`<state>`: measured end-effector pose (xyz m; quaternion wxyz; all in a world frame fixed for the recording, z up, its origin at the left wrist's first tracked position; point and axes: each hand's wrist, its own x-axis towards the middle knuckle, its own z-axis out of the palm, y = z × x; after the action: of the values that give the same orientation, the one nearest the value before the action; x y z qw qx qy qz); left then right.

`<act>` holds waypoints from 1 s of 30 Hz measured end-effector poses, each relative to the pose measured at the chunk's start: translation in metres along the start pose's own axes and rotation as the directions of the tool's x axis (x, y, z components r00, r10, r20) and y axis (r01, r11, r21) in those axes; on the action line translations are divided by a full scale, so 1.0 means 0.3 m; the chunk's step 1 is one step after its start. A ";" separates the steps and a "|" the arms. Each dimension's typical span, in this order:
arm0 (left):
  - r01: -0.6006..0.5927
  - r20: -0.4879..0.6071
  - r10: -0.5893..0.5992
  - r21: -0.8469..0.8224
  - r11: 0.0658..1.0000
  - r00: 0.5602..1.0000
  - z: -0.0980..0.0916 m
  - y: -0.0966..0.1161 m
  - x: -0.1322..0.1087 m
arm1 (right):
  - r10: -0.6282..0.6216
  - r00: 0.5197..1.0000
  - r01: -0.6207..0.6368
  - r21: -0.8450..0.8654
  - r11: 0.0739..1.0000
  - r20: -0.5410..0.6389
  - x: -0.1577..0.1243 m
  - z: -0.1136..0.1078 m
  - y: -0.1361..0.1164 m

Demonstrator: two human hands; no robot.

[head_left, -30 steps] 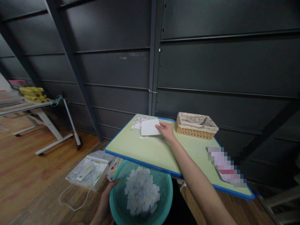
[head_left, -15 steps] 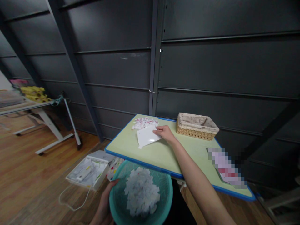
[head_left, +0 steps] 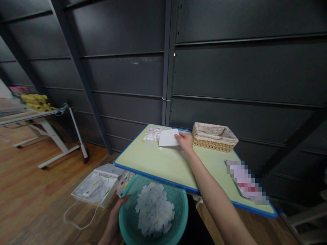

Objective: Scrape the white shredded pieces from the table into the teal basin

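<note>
My right hand reaches across the pale green table and grips a white card by its right edge, near the far side. Just left of the card lies a small heap of pink and white paper scraps. My left hand holds the rim of a teal plastic basin below the table's near edge. The basin is filled with white paper scraps.
A wicker basket with a cloth lining stands at the table's far right. A blurred printed sheet lies near the right edge. On the wooden floor sits an open white box with a cable. Another table stands at far left.
My right hand pulled the card toward me and tilted it, then pushed it back toward the far edge beside the scrap heap. The basin and my left hand stayed put.
</note>
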<state>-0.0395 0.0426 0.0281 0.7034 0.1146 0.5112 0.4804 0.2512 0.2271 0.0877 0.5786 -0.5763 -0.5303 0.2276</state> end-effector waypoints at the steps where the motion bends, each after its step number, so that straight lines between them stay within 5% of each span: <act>1: 0.010 0.000 -0.010 -0.013 1.000 1.000 0.000 -0.002 0.000 | 0.009 0.997 -0.012 -0.050 0.999 -0.070 0.010 -0.006 0.014; 3: 0.020 -0.009 -0.021 -0.024 1.000 1.000 0.000 -0.004 0.001 | 0.010 0.990 -0.029 -0.137 0.990 -0.138 0.020 -0.014 0.028; 6: 0.037 -0.007 -0.037 -0.037 0.999 0.999 0.003 -0.004 0.007 | -0.015 0.997 -0.002 -0.206 0.979 -0.079 0.018 -0.015 0.023; 16: 0.011 -0.006 -0.012 -0.009 1.000 1.000 0.021 0.004 -0.007 | -0.066 0.997 0.071 -0.207 0.976 0.033 -0.003 -0.003 -0.012; 23: 0.015 -0.009 -0.015 0.003 1.000 1.000 0.012 0.003 0.000 | -0.062 0.998 0.056 -0.190 0.980 -0.028 -0.002 -0.004 -0.017; 30: 0.013 -0.031 -0.012 0.029 1.000 0.999 0.025 0.008 -0.012 | -0.045 0.980 0.080 -0.176 0.981 0.192 -0.027 -0.008 -0.041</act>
<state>-0.0347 0.0436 0.0351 0.6965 0.1140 0.5297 0.4704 0.2463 0.2162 0.0966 0.4774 -0.5861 -0.6191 0.2127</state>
